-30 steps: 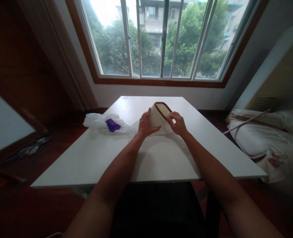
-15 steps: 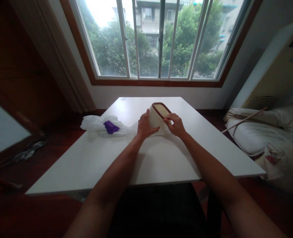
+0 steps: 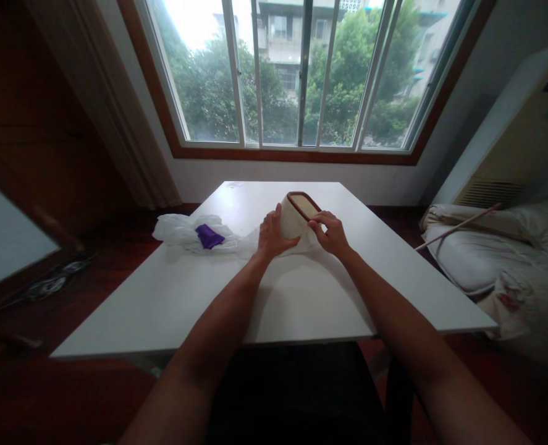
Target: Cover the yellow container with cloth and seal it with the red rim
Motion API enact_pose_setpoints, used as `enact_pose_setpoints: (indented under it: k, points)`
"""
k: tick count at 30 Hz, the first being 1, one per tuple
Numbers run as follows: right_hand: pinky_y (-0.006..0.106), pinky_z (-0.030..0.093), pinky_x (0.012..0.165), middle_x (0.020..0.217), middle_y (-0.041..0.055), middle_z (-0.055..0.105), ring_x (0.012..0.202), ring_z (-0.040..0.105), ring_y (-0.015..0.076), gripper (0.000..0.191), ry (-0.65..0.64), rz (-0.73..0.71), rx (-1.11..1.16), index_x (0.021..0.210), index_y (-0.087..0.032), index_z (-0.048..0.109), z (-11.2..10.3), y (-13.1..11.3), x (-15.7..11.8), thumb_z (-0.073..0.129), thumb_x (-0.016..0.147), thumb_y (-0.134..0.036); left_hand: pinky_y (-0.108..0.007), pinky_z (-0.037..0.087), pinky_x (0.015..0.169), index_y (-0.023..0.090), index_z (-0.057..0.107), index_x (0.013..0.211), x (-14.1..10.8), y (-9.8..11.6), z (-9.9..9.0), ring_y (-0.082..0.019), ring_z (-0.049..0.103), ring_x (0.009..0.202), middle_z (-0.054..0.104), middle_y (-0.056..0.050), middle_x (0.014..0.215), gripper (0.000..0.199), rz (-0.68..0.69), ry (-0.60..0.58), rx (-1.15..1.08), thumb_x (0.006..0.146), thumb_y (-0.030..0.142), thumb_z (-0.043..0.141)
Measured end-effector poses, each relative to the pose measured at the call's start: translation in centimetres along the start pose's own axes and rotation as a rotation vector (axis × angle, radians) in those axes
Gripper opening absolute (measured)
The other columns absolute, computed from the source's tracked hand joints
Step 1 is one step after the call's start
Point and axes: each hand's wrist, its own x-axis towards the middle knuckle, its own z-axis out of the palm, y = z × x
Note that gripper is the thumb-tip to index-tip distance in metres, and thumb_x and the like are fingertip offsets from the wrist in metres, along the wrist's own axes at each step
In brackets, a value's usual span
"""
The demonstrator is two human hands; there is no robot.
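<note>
A cream-coloured container (image 3: 291,217) with a brown rim is tilted over the middle of the white table. Around its left side my left hand (image 3: 272,236) is wrapped, thumb along the lower side. My right hand (image 3: 330,232) pinches the brown rim at its near right corner. Thin translucent plastic lies under and beside the container. To the left, a crumpled white plastic bag (image 3: 176,230) rests on the table with a purple piece (image 3: 209,237) on it.
The white table (image 3: 162,309) reaches toward a window wall. A couch (image 3: 463,259) with a thin stick (image 3: 459,227) across it stands beyond the right edge. Cables (image 3: 51,284) lie on the floor at the left.
The view has shifted very slightly. Both hands keep the same hold on the container, which shows no clear movement.
</note>
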Motion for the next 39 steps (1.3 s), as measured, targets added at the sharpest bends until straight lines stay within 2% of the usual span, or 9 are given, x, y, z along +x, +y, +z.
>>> enact_pose_setpoints:
  k: [7,13,33,36,39]
  points:
    - [0.037,0.047,0.081,0.085,0.0064,0.067,0.086,0.06,0.0218,0.031,0.026,-0.008,-0.021,0.082,-0.022,0.065,-0.2,0.0,0.1,0.049,0.097,-0.044,-0.053,0.041,0.103,0.022,0.001,0.156,0.0,0.0,0.0,-0.037,0.045,0.126,0.042,-0.017,0.139,0.132,0.005,-0.006,-0.002,0.058,0.053,0.083]
    - [0.035,0.046,0.078,0.083,0.0064,0.066,0.082,0.06,0.021,0.037,0.136,0.061,-0.038,0.084,-0.021,0.063,-1.1,0.3,0.4,0.043,0.099,-0.048,-0.052,0.043,0.101,0.024,0.0,0.156,0.0,-0.2,0.1,-0.037,0.046,0.124,0.043,-0.016,0.137,0.133,0.014,0.002,0.014,0.056,0.054,0.083]
    - [0.033,0.047,0.074,0.081,0.0056,0.066,0.077,0.06,0.0193,0.039,0.292,0.173,-0.014,0.081,-0.02,0.061,-1.9,0.7,0.7,0.042,0.099,-0.048,-0.052,0.041,0.103,0.024,0.002,0.157,-0.1,-0.3,0.1,-0.037,0.046,0.124,0.043,-0.016,0.137,0.133,0.053,-0.006,0.015,0.056,0.054,0.083]
    - [0.032,0.047,0.073,0.078,0.004,0.065,0.075,0.06,0.0178,0.04,0.382,0.226,0.036,0.08,-0.02,0.06,-2.0,1.2,0.9,0.042,0.099,-0.05,-0.05,0.041,0.104,0.024,0.002,0.157,-0.1,-0.3,0.0,-0.036,0.046,0.125,0.044,-0.015,0.137,0.133,0.052,-0.018,0.025,0.056,0.053,0.083]
    - [0.03,0.047,0.072,0.075,0.0027,0.064,0.071,0.06,0.0162,0.042,0.538,0.334,0.076,0.08,-0.019,0.058,-2.7,3.2,1.2,0.04,0.098,-0.052,-0.05,0.04,0.105,0.023,0.002,0.157,-0.1,-0.4,0.0,-0.036,0.045,0.127,0.043,-0.015,0.139,0.131,0.037,-0.024,0.016,0.057,0.053,0.083]
